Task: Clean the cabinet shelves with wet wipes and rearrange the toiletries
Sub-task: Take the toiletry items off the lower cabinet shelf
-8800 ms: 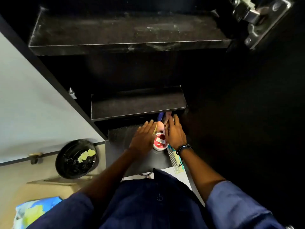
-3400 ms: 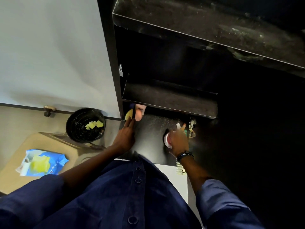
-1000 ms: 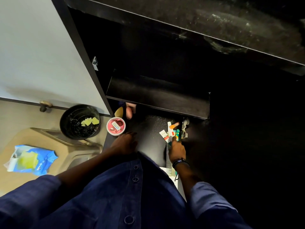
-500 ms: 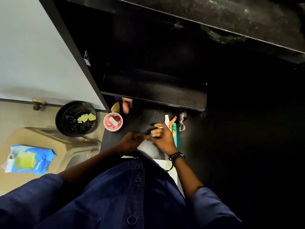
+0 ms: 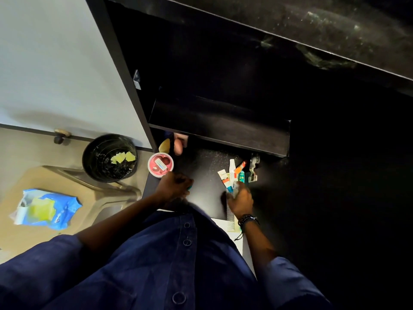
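On the black bottom shelf (image 5: pixel 201 166) my left hand (image 5: pixel 174 186) is curled into a fist, a bit of a small teal item (image 5: pixel 190 188) showing at its fingers. It sits just below a round red-lidded jar (image 5: pixel 160 167). At the shelf's right, my right hand (image 5: pixel 240 198) closes its fingers over the near ends of several small tubes (image 5: pixel 232 173). A pale comb (image 5: pixel 230 218) lies under that hand along the shelf's front edge. A yellow sponge (image 5: pixel 165 145) and a pink sponge (image 5: pixel 178 147) stand at the back left, partly under the middle shelf (image 5: pixel 219 128).
A black bin (image 5: pixel 109 157) holding yellow scraps stands on the floor left of the cabinet. A blue wet wipes pack (image 5: pixel 44 209) lies on a beige seat. A metal hinge (image 5: pixel 253 166) sits at the shelf's right. The dusty top shelf (image 5: pixel 312 23) overhangs.
Half a second ago both hands met mid-shelf around the teal item. Now my left hand has drawn left with it, and my right hand has gone back to the tubes.
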`<act>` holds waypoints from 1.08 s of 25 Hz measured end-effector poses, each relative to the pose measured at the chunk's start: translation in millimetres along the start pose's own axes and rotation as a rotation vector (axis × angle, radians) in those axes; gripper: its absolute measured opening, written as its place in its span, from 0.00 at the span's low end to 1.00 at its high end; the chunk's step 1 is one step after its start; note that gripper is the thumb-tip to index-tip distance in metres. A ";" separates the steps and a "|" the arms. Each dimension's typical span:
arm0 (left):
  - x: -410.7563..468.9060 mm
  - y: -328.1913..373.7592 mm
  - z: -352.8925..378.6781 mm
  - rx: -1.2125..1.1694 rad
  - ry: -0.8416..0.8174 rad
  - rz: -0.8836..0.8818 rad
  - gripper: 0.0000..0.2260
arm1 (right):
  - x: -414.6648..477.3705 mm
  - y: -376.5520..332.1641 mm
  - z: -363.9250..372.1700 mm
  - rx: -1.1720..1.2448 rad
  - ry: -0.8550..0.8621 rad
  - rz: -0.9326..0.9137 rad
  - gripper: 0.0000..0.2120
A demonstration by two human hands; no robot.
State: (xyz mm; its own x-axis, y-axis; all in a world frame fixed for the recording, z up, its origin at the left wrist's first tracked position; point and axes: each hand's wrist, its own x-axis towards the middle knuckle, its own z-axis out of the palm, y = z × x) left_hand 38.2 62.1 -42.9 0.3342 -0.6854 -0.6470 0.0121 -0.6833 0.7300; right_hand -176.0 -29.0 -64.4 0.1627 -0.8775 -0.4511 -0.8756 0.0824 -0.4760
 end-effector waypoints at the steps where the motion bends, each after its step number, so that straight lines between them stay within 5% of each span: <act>1: -0.6 -2.1 -3.6 0.027 -0.004 0.014 0.08 | 1.4 4.9 -2.7 -0.127 -0.002 0.013 0.23; 3: -4.3 -6.4 -10.0 0.060 -0.047 0.048 0.08 | 5.3 1.9 -4.7 -0.283 -0.052 0.032 0.24; 6: -7.4 -10.4 -18.0 0.189 -0.057 0.111 0.20 | 16.2 -15.8 -4.6 -0.398 -0.071 0.040 0.22; 10: -9.1 -6.5 -28.6 0.275 -0.016 0.174 0.09 | 26.4 -16.4 -7.6 -0.435 -0.079 0.040 0.19; 14: -8.8 -5.3 -38.9 0.354 0.032 0.189 0.10 | 30.3 -11.4 -9.6 -0.452 -0.061 0.021 0.16; 18: -10.1 -5.5 -44.0 0.389 0.052 0.194 0.09 | 23.3 -16.9 -7.5 -0.271 0.073 0.056 0.14; 22: -10.0 -8.5 -53.7 0.416 0.106 0.197 0.11 | 12.0 -42.7 0.2 -0.104 0.236 -0.131 0.12; 27: -12.9 -8.5 -65.8 0.439 0.159 0.196 0.12 | 15.3 -88.3 27.3 0.277 0.051 -0.263 0.09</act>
State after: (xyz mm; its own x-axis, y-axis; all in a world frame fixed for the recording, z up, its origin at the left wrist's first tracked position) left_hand 95.8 93.4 -26.3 0.4304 -0.7879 -0.4405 -0.4510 -0.6104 0.6512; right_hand -83.8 -36.8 -49.9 0.3365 -0.9076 -0.2509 -0.6493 -0.0306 -0.7599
